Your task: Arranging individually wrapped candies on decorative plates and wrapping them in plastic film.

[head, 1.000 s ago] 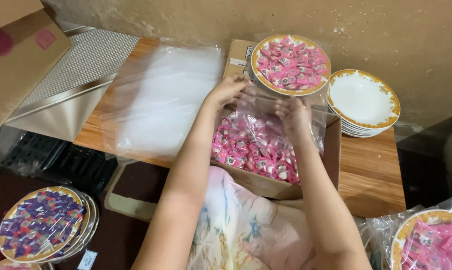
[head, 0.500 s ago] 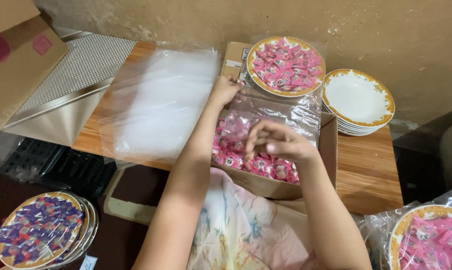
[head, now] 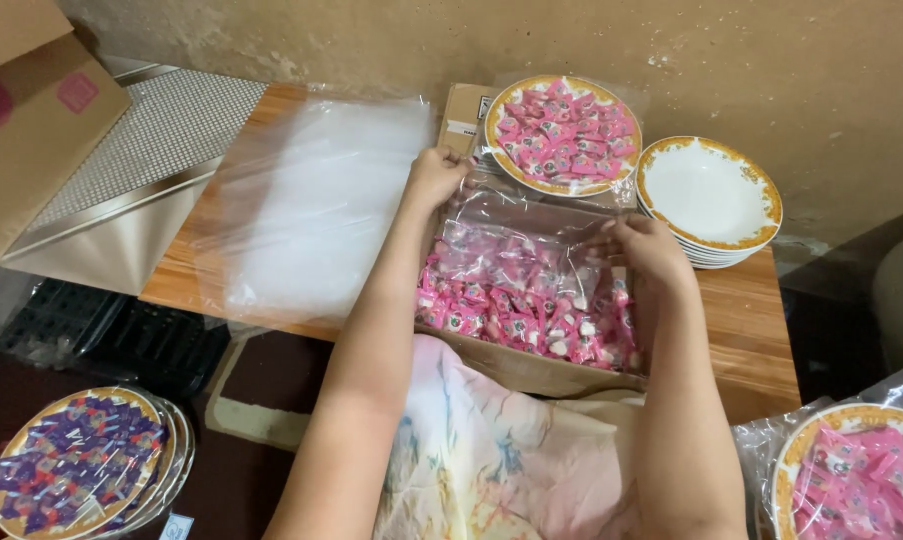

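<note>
Since the earlier frame the right hand [head: 649, 250] has slid from the middle of the candies toward the right side of the cardboard box [head: 531, 365], and the left hand [head: 433, 178] has stayed at the far left corner. Both hands have their fingers pinched on the edges of a clear plastic bag [head: 526, 235] stretched over the pink wrapped candies [head: 531, 300] in the box on the wooden desk [head: 741, 320]. Just beyond sits a gold-rimmed plate of pink candies [head: 563, 135], beside a stack of empty white plates [head: 709, 195]. A pile of clear plastic sheets [head: 311, 200] lies to the left.
</note>
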